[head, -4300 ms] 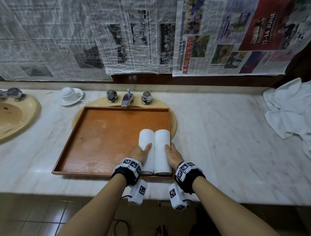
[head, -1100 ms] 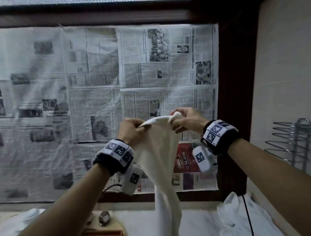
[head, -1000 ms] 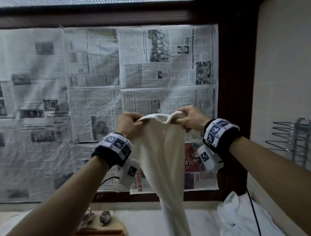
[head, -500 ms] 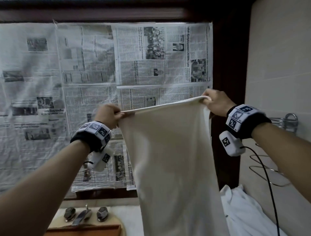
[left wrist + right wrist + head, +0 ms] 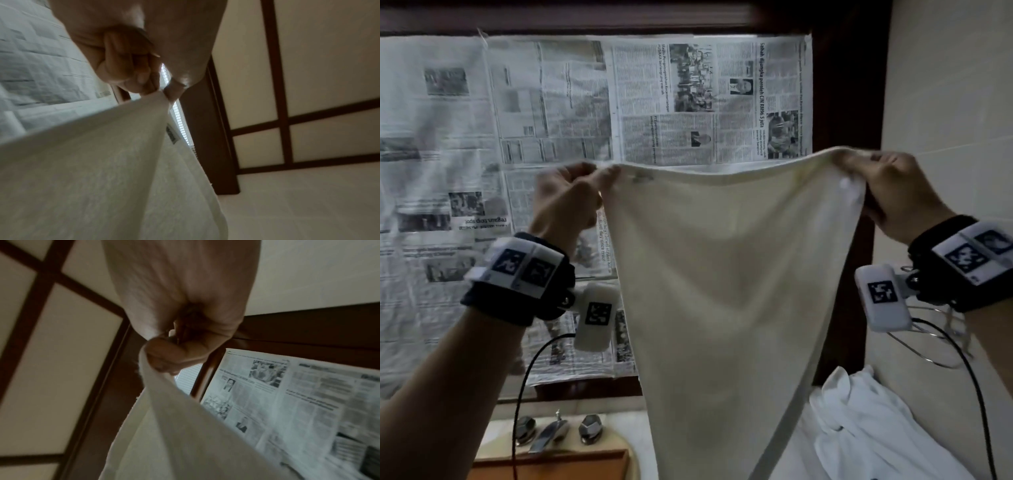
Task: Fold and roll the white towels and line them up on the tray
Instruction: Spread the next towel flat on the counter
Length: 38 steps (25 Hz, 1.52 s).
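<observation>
A white towel (image 5: 726,291) hangs spread out in the air in front of me, its top edge stretched between both hands. My left hand (image 5: 571,195) pinches the top left corner, and the left wrist view shows the curled fingers (image 5: 131,71) nipping the cloth (image 5: 92,162). My right hand (image 5: 887,192) grips the top right corner; in the right wrist view the fingers (image 5: 174,356) close round the towel (image 5: 185,426). The towel's lower part narrows and runs out of the head view. A corner of the wooden tray (image 5: 551,466) shows at the bottom left.
A heap of loose white towels (image 5: 876,428) lies on the counter at the lower right. The tap and its two knobs (image 5: 551,431) sit behind the tray. Newspaper (image 5: 551,137) covers the window behind. A wire rack (image 5: 928,342) hangs on the tiled right wall.
My hands have moved apart along the towel's top edge, spreading it from a bunched strip into a wide hanging sheet. Earlier still, both hands rested on two rolled towels in the tray.
</observation>
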Motion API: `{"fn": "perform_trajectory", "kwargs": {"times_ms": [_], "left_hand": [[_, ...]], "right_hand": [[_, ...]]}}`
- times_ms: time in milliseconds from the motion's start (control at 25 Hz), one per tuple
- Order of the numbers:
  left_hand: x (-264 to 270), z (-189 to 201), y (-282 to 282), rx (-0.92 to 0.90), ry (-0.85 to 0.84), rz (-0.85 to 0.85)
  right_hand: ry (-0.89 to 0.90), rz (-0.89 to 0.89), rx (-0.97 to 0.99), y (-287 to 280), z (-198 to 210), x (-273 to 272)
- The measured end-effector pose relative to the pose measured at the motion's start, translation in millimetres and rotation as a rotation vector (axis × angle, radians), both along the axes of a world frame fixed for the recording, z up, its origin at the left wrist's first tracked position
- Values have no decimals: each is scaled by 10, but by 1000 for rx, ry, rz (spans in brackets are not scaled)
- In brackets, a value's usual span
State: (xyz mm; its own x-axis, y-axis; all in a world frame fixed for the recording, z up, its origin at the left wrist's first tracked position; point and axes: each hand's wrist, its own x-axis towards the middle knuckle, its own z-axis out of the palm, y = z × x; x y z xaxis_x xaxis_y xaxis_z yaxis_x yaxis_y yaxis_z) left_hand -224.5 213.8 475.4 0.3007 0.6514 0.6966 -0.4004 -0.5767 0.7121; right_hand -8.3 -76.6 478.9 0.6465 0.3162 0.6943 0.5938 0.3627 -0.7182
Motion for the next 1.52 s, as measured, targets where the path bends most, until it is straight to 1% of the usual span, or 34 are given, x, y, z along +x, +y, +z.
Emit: {"fn": "perform_trajectory", "kwargs": {"times_ms": [80, 200, 280, 360, 440, 560, 600, 640, 720, 800, 840, 880, 920, 960, 1000, 1040, 1080, 1120, 1160, 1200, 1280, 1320, 1400, 1440, 1480, 1520], "left_hand": [[-77, 156, -66, -14, -80, -54], [35, 216, -5, -23, -77, -76], [258, 77, 139, -56, -10, -52], [547, -252, 348, -117, 105, 35], [875, -775, 596, -188, 212, 85], [1392, -1839, 909, -322, 363, 62], [1530, -2249, 948, -390, 401, 58], [1635, -2576, 996, -446, 427, 60], [1833, -3284, 1098, -514, 506, 88], [1968, -3830, 1239, -562, 582, 111], [2004, -4038, 1293, -583, 584, 123], [2035, -4285, 1325, -580, 629, 145], [2029, -4524, 1308, -530, 725, 184], [1991, -4766, 1230, -444, 892, 241], [1922, -5045, 1074, -360, 1098, 256], [1846, -5325, 864, -305, 1247, 225], [1763, -5591, 592, -243, 1358, 139], [1701, -5880, 351, -144, 1462, 26], [1651, -6098, 140, -42, 1542, -69], [1613, -6320, 51, 30, 1595, -125], [1656, -6450, 103, 44, 1659, -150], [1716, -6443, 169, 44, 1675, -151], [1844, -6307, 250, 18, 1687, -159], [1894, -6219, 212, -11, 1677, -161], [1916, -6150, 106, -39, 1648, -189], [1911, -6107, -57, -29, 1616, -254]], "right_hand": [[11, 78, 38, -59, 109, -146], [61, 124, 20, 11, 137, -95], [106, 91, -41, 143, -13, 168], [165, 27, -139, 339, -348, 526], [220, -57, -270, 591, -863, 909], [238, -229, -527, 1008, -1867, 1479], [243, -251, -613, 1116, -2244, 1604], [252, -259, -683, 1207, -2539, 1692], [301, -261, -794, 1340, -3156, 1814], [355, -283, -871, 1445, -3605, 1898], [392, -283, -853, 1496, -3790, 1924], [468, -252, -824, 1562, -4030, 1930], [516, -209, -816, 1619, -4297, 1912], [496, -194, -904, 1649, -4563, 1841], [443, -178, -1061, 1652, -4913, 1725], [389, -117, -1246, 1612, -5253, 1532], [350, -40, -1402, 1544, -5583, 1281], [308, 45, -1548, 1456, -5859, 1040], [232, 97, -1628, 1378, -6079, 858], [176, 125, -1690, 1337, -6239, 772], [108, 122, -1697, 1357, -6342, 864], [116, 133, -1684, 1407, -6321, 963], [171, 127, -1662, 1495, -6219, 1126], [145, 114, -1664, 1522, -6173, 1088], [67, 118, -1670, 1526, -6132, 941], [-31, 160, -1664, 1498, -6152, 731]]}}
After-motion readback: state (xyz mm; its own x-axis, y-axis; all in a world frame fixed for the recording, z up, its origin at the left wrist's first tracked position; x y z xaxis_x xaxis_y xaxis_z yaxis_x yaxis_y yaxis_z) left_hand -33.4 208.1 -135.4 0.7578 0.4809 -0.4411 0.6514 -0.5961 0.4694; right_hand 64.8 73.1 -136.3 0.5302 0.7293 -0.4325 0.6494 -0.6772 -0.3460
